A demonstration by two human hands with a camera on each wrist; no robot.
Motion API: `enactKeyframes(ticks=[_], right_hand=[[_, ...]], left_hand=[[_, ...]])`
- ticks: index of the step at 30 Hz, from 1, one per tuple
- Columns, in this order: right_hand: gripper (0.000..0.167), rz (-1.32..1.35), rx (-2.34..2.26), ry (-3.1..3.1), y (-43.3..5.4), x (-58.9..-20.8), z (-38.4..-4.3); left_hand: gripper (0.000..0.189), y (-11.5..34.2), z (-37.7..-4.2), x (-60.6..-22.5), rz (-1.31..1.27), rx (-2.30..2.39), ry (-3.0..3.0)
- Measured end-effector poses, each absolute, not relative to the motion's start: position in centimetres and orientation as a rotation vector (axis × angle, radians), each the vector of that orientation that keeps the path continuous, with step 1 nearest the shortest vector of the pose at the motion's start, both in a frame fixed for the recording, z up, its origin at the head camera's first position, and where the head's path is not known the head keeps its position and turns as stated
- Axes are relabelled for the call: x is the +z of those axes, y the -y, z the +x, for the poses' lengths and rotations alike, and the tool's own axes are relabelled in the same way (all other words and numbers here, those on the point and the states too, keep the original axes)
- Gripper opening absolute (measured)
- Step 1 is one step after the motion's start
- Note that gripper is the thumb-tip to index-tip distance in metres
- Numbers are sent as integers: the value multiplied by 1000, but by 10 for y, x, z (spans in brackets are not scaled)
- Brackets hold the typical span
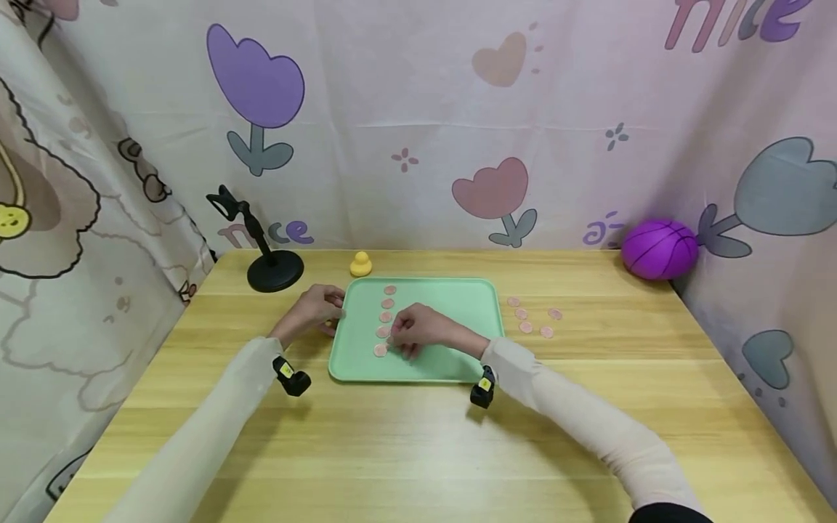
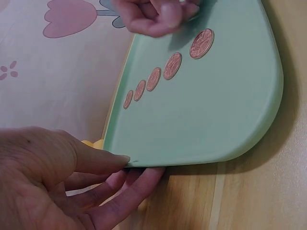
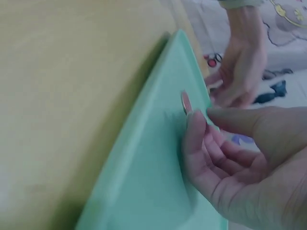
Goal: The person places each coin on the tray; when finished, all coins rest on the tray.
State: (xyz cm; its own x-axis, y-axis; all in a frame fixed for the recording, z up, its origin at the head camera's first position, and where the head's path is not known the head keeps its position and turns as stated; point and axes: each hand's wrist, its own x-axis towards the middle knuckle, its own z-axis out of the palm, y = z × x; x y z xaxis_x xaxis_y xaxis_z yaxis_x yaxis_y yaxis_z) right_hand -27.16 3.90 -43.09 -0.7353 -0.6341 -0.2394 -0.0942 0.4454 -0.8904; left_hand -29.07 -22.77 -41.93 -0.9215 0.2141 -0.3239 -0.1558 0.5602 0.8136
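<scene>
A light green tray (image 1: pixel 445 367) lies on the table with a column of several copper-coloured coins (image 1: pixel 386 317) along its left part. My left hand (image 1: pixel 317 314) grips the tray's left edge; in the left wrist view its thumb (image 2: pixel 108 160) presses on the rim and the other fingers lie outside and below it. Over the tray, just right of the two nearest coins, is my right hand (image 1: pixel 418 330), its fingers bent and the thumb close to the index finger. Whether a coin is between those fingertips is hidden. One coin (image 3: pixel 186 102) shows just beyond them in the right wrist view.
Several more coins (image 1: pixel 526 327) lie loose on the table (image 1: pixel 418 450) right of the tray. A yellow rubber duck (image 1: pixel 360 264) stands behind the tray's left corner. A black stand (image 1: pixel 275 271) is at the back left, a purple ball (image 1: pixel 660 250) at the back right, before a printed curtain (image 1: pixel 392 87).
</scene>
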Motion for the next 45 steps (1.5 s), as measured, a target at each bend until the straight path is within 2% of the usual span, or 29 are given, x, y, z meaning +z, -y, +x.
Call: enactKeyframes(ticks=[20, 29, 34, 38, 41, 45], right_hand=[[18, -456, -1330, -2444, -167, -400, -304], [17, -362, -1161, -2734, -230, -410, -312], [16, -425, -1042, -2778, -262, -414, -316], [22, -524, -856, -2719, -284, -406, -314], [32, -546, -754, -2640, -294, -402, -311], [38, -485, -759, -2564, -301, -406, -307]], left_hand=[[49, 226, -293, -421, -19, 1297, -2429], [50, 226, -292, -421, -37, 1279, -2433], [50, 226, -293, -420, -19, 1278, -2432], [50, 226, -293, -421, -17, 1267, -2433], [50, 226, -293, -421, -11, 1265, -2437], [50, 226, -293, -421, -7, 1265, -2441]])
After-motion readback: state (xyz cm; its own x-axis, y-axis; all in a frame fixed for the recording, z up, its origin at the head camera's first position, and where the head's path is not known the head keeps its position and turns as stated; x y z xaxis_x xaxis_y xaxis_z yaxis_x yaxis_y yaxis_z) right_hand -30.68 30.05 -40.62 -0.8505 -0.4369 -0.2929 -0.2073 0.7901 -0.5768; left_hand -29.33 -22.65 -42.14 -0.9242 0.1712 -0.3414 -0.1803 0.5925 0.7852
